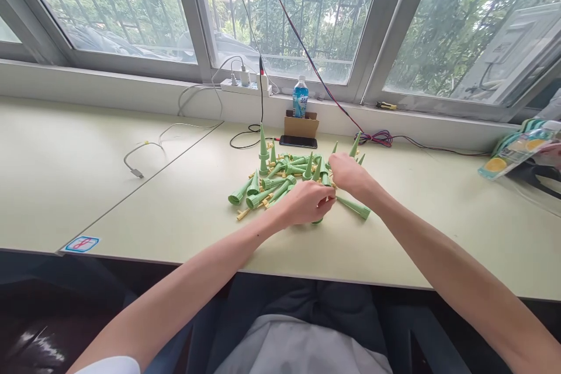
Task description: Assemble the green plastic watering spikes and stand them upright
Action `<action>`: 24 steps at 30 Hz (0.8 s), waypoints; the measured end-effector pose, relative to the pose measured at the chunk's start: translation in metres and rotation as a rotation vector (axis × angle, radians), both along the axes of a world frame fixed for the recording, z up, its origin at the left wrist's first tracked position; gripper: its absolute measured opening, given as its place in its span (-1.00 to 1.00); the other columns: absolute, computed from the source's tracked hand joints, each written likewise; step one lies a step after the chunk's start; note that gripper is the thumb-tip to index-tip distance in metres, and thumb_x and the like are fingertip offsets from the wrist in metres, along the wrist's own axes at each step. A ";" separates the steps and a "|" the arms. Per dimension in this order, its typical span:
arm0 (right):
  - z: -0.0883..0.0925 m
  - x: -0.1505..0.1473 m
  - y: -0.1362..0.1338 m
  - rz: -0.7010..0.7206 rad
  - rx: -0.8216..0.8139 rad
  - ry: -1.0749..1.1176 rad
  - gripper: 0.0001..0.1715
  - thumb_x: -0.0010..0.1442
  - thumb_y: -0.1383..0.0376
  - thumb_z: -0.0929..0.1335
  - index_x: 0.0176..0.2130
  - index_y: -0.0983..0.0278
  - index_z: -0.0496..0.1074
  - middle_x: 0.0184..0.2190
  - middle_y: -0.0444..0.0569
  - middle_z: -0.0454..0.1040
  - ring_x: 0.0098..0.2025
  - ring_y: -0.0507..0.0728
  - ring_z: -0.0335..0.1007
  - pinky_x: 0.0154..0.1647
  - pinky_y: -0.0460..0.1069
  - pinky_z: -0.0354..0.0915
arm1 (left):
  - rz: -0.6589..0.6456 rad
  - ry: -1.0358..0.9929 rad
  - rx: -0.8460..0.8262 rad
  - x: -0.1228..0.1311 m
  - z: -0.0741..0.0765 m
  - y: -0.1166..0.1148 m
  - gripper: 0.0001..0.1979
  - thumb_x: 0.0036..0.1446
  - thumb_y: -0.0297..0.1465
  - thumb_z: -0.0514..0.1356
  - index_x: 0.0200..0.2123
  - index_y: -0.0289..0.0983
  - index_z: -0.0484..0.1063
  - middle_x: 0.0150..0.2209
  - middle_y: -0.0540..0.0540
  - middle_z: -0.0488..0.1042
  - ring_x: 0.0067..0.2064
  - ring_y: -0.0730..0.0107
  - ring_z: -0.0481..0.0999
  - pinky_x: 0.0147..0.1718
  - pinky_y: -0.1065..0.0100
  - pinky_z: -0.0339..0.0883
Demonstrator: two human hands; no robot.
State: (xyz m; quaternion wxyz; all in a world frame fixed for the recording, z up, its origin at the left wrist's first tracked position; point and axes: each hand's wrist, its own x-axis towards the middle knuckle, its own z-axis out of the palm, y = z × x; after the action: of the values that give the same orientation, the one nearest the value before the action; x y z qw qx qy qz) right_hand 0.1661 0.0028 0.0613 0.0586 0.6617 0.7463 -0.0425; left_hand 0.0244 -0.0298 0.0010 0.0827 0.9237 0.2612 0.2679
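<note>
My left hand [310,201] is closed in a pinch at the front of a pile of green plastic cone spikes [274,183]. A bit of green shows under its palm, but what the fingers hold is hidden. Just behind and to the right, my right hand [348,174] is closed with fingers bent down among the spikes, their grip out of sight. One green spike [357,208] lies on its side right of my left fingertips. Thin yellow stems [242,215] are mixed into the pile, and several cones stand point up, including a tall one [263,152].
Behind the pile, a black phone [298,142] leans by a cardboard box [301,125] and a blue-labelled bottle [300,97]. A coiled red-black cable [377,138] lies right, a grey cable [135,172] left. A power strip [245,87] sits on the sill.
</note>
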 end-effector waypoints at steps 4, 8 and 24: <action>-0.001 0.004 -0.030 -0.044 0.037 0.065 -0.85 0.12 0.43 0.34 -0.24 0.33 0.44 -0.26 0.14 0.47 -0.42 0.06 0.36 -0.56 -0.09 0.08 | -0.087 0.001 -0.002 0.000 0.001 -0.002 -0.76 0.19 -0.44 0.06 -0.51 -0.29 0.40 -0.57 -0.02 0.42 -0.56 0.51 0.30 -0.47 0.43 0.17; -0.015 0.011 -0.045 0.057 0.007 0.293 -0.90 0.13 0.40 0.29 -0.29 0.30 0.38 -0.32 0.02 0.45 -0.48 0.00 0.23 -0.60 -0.12 0.03 | -0.131 0.026 0.010 0.000 0.001 -0.003 -0.70 0.18 -0.44 0.07 -0.60 -0.29 0.36 -0.57 -0.04 0.43 -0.56 0.51 0.27 -0.49 0.41 0.14; -0.030 0.026 -0.016 0.067 0.224 0.384 -0.78 0.28 0.38 0.22 -0.11 0.31 0.40 -0.33 0.01 0.50 -0.48 0.00 0.28 -0.41 -0.11 0.15 | -0.118 0.054 0.037 -0.001 -0.004 -0.001 -0.72 0.18 -0.43 0.10 -0.59 -0.30 0.34 -0.57 0.00 0.38 -0.56 0.53 0.23 -0.51 0.42 0.10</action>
State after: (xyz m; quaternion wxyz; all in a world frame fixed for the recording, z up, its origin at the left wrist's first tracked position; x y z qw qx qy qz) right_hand 0.1917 -0.0137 0.0315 -0.1570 0.6188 0.7653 -0.0824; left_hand 0.0230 -0.0305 -0.0030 0.0743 0.9457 0.2034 0.2425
